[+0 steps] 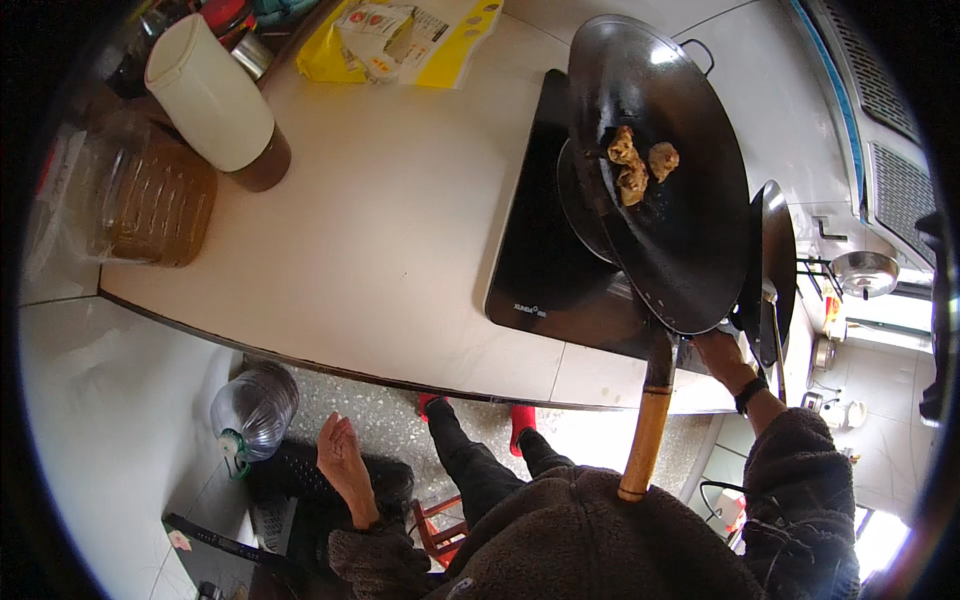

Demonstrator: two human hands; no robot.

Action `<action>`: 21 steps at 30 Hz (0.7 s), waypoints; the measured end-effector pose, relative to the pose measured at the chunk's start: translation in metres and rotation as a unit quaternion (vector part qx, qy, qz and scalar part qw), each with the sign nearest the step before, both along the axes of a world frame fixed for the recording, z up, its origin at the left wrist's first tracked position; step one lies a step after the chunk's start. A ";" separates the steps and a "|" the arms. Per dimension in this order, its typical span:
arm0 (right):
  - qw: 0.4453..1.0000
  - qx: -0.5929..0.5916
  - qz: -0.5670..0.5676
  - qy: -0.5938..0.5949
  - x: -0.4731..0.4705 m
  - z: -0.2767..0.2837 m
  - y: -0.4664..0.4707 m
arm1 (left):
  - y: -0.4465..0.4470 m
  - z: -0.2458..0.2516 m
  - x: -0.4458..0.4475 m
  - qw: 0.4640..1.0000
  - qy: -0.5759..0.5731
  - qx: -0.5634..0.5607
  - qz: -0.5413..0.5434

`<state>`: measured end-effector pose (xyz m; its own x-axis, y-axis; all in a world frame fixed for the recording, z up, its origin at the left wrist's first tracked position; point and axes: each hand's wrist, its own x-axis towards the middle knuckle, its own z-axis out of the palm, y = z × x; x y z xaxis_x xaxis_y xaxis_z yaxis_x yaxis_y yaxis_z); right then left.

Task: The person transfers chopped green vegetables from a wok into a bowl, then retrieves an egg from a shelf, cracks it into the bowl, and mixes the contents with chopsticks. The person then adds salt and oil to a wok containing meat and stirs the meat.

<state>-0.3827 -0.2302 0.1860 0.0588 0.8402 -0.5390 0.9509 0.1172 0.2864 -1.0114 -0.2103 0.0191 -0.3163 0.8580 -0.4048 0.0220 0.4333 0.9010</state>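
Note:
A dark wok (675, 247) with a wooden handle (645, 442) sits on a black induction cooker (540, 247). Browned pieces of food (628, 165), which look like fried meat, lie inside it. My right hand (724, 360) reaches past the handle to the cooker's front right corner. The wok's rim hides its fingertips, so whether it presses or grips something there is unclear. Below the counter edge hangs my left hand (345, 454), loosely curled, with nothing visible in it.
On the white counter (375, 225) are a pale bottle with a brown cap (214, 97), a jug of amber liquid (161, 206) and a yellow plastic bag (405, 41). Right of the wok stands another dark pan (776, 262). A large clear bottle (255, 409) rests on the floor.

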 end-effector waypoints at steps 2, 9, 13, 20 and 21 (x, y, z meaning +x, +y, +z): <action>0.998 0.042 0.003 0.040 -0.002 0.001 0.001 | -0.001 0.001 -0.002 1.000 -0.008 0.003 0.006; 0.999 -0.023 0.028 0.000 0.003 0.003 0.004 | -0.010 0.005 0.003 0.999 -0.027 -0.006 0.027; 0.998 -0.036 0.045 -0.016 0.004 0.005 0.007 | -0.014 0.007 0.009 0.999 -0.028 0.006 0.028; 0.999 -0.002 0.040 0.024 -0.004 0.012 0.010 | -0.019 0.033 0.014 0.999 0.015 0.007 0.029; 0.999 0.003 0.048 0.026 -0.005 0.013 0.010 | -0.020 0.036 0.015 0.999 0.001 0.014 0.039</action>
